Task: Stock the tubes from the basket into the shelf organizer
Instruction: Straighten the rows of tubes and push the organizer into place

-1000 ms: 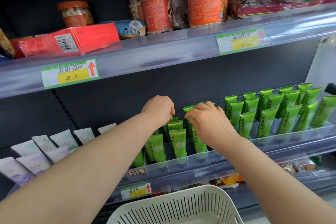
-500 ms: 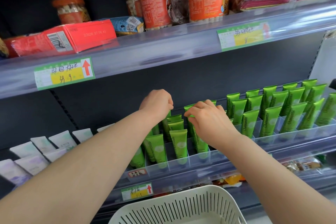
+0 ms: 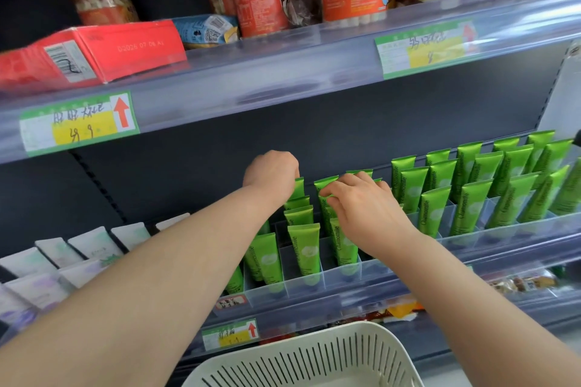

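While both hands reached to the back rows of the clear shelf organizer [image 3: 377,270], the right hand [image 3: 367,214] sat nearer the camera. Its curled fingers pinched the crimped top of a green Chamomile tube [image 3: 324,186], which stood cap down with its long axis nearly upright, directly ahead of the fingertips. The left hand [image 3: 272,174] hung just to the left, above the neighbouring column's rear tube [image 3: 298,190]. Its fingers were hidden behind its knuckles, so I cannot tell whether it gripped anything. Shorter front tubes [image 3: 304,245] stood between the wrists and that back row, likely forcing any seating push to come from above. Full green rows [image 3: 471,198] stood to the right, pale tubes [image 3: 78,248] to the left, and the white slotted basket [image 3: 301,355] waited below.
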`<action>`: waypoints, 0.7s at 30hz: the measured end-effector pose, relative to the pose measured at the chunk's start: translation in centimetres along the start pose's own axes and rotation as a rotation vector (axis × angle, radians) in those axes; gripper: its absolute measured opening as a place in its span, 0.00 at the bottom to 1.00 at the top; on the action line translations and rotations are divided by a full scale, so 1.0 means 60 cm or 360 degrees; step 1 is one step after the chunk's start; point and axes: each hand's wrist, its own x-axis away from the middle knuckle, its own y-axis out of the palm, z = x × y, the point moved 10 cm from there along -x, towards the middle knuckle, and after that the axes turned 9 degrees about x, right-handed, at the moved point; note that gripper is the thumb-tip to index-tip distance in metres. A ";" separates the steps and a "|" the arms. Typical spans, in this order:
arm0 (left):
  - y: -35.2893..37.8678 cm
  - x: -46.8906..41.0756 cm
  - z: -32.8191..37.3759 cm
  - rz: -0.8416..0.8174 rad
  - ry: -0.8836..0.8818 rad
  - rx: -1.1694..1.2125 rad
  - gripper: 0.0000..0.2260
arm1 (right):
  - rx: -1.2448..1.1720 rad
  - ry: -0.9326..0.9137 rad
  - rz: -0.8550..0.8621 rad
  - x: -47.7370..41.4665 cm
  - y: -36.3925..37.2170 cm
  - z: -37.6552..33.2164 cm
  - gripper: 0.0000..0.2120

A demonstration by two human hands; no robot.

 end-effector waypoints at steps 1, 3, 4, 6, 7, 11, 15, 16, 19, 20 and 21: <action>0.000 -0.001 0.004 0.0003 0.0002 0.0012 0.10 | -0.0002 -0.0001 0.0010 -0.001 -0.001 0.001 0.14; 0.002 -0.001 0.005 -0.0010 -0.0007 0.0044 0.10 | -0.0004 -0.0004 0.0021 -0.001 -0.002 0.001 0.14; 0.004 0.000 0.002 -0.0023 -0.0016 0.0073 0.10 | -0.0003 -0.0007 0.0025 -0.001 -0.003 0.001 0.14; 0.005 0.003 -0.005 -0.0038 -0.0023 0.0173 0.08 | -0.0003 -0.0016 0.0033 0.000 -0.007 -0.002 0.14; 0.002 0.004 -0.009 -0.0034 -0.0016 0.0234 0.07 | -0.0002 -0.0026 0.0040 0.000 -0.010 -0.005 0.14; -0.027 0.022 -0.028 0.0042 0.0020 0.0389 0.05 | 0.0016 -0.0092 0.0115 0.001 -0.026 -0.030 0.13; -0.045 0.055 -0.064 0.0074 0.0017 0.0421 0.05 | -0.0009 -0.0156 0.0213 0.002 -0.041 -0.067 0.12; -0.046 0.064 -0.074 0.0074 0.0014 0.0419 0.05 | -0.0015 -0.0174 0.0241 0.004 -0.043 -0.078 0.11; -0.056 0.087 -0.098 0.0104 0.0012 0.0411 0.05 | -0.0021 -0.0272 0.0281 0.009 -0.042 -0.114 0.10; -0.062 0.095 -0.107 0.0119 0.0009 0.0422 0.04 | -0.0004 -0.0324 0.0257 0.009 -0.036 -0.130 0.10; -0.068 0.101 -0.113 0.0127 0.0007 0.0435 0.03 | 0.0033 -0.0375 0.0208 0.009 -0.025 -0.146 0.10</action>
